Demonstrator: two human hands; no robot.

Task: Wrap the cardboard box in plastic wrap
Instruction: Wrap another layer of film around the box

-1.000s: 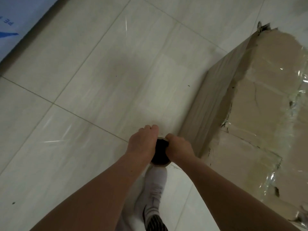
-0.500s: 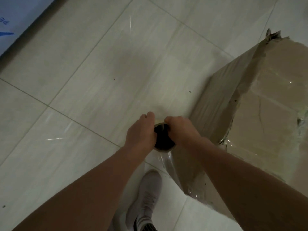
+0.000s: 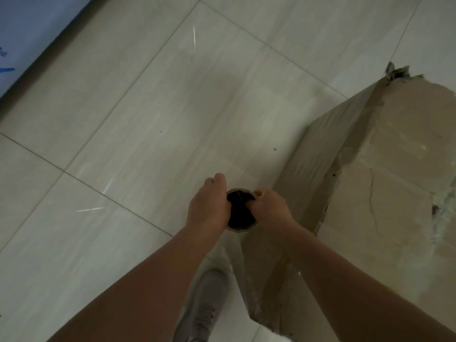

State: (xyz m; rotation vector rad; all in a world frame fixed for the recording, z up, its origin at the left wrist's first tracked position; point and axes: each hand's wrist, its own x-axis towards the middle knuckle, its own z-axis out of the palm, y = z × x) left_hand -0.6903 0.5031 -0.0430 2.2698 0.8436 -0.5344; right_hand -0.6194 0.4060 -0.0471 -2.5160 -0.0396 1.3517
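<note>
No legible text or labels

Single head view, looking steeply down past forearms at floor tiles [image 3: 148, 119] (wide-angle, close to hands).

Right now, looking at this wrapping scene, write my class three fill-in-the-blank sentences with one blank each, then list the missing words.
The left hand and right hand both grip the roll of plastic ____.
The cardboard box stands to the ____ of the roll.
The box rests on a floor of pale ____.
Missing words: wrap; right; tiles.
</note>
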